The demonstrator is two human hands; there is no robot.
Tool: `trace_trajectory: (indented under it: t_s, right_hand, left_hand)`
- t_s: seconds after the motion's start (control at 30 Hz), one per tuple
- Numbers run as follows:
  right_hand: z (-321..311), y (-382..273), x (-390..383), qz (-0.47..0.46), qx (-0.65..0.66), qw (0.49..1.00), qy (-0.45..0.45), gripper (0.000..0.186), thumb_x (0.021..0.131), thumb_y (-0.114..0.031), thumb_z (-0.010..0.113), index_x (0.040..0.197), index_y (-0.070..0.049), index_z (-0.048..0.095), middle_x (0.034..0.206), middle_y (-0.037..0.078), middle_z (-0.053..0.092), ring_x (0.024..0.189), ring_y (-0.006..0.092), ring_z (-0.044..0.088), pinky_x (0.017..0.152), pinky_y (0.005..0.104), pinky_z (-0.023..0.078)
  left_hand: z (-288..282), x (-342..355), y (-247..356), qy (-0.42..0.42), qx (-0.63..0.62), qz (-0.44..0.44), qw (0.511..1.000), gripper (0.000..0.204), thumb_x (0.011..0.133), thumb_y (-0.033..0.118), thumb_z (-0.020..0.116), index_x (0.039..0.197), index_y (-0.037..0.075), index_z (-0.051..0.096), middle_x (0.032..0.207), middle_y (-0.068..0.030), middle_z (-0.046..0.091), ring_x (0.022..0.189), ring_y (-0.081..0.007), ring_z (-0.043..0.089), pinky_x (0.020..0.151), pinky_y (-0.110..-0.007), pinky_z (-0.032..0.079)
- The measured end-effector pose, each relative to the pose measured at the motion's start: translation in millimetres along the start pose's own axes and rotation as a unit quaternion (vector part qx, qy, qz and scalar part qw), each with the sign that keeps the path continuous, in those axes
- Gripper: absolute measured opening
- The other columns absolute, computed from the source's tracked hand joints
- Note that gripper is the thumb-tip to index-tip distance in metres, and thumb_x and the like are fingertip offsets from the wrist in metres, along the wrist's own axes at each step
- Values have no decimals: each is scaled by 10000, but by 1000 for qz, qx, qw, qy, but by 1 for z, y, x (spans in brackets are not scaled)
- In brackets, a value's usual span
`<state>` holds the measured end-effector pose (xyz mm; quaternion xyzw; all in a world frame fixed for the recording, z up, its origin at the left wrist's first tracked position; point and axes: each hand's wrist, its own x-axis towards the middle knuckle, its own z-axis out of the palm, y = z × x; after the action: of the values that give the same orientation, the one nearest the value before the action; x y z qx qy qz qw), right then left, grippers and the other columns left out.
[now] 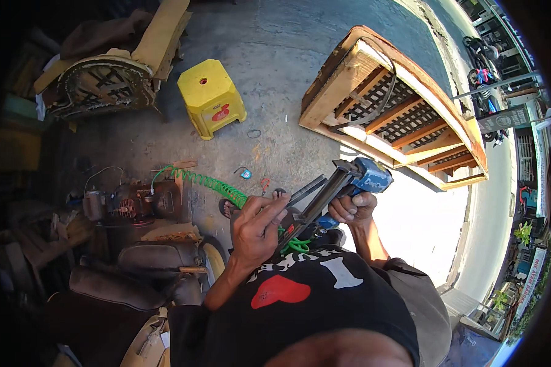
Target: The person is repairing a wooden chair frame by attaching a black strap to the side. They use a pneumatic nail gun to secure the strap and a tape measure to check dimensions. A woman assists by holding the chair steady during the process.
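My right hand (352,207) grips the handle of a blue pneumatic nail gun (370,176), whose long dark magazine (315,205) slants down toward my body. My left hand (257,229) is closed beside the magazine, holding a dark strip of fasteners (306,188) that angles up alongside it. A coiled green air hose (211,182) hangs below the gun and runs back to a small compressor (127,207) at the left. My sandalled feet (228,208) show partly behind my left hand.
An overturned wooden seat frame (410,104) stands at the right, a stripped chair (104,79) at upper left. A yellow stool (208,92) sits between them. Dark cushions (116,287) are piled at lower left. A small blue tape measure (245,173) lies on the concrete. Parked motorbikes (480,92) line the street.
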<state>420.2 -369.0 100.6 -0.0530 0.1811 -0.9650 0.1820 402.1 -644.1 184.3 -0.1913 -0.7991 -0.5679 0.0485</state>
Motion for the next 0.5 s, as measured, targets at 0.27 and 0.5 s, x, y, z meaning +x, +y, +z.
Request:
trace_trajectory:
  t_s: [0.27, 0.5]
  right_hand:
    - [-5, -14, -52, -122, 34, 991, -31, 329, 806, -197, 581, 1012, 57, 614, 523, 15, 465, 449, 159, 513, 469, 324, 460]
    - [10, -8, -49, -168, 58, 983, -42, 370, 817, -204, 565, 1108, 22, 600, 528, 7, 454, 450, 148, 500, 474, 315, 458]
  left_hand:
    - [51, 3, 61, -39, 79, 68, 994, 328, 827, -73, 701, 1131, 42, 744, 886, -117, 647, 772, -249, 641, 675, -333, 505]
    - [68, 43, 95, -191, 67, 148, 968, 408, 909, 160, 704, 1291, 27, 656, 1212, -204, 636, 1068, -332, 644, 962, -393, 494]
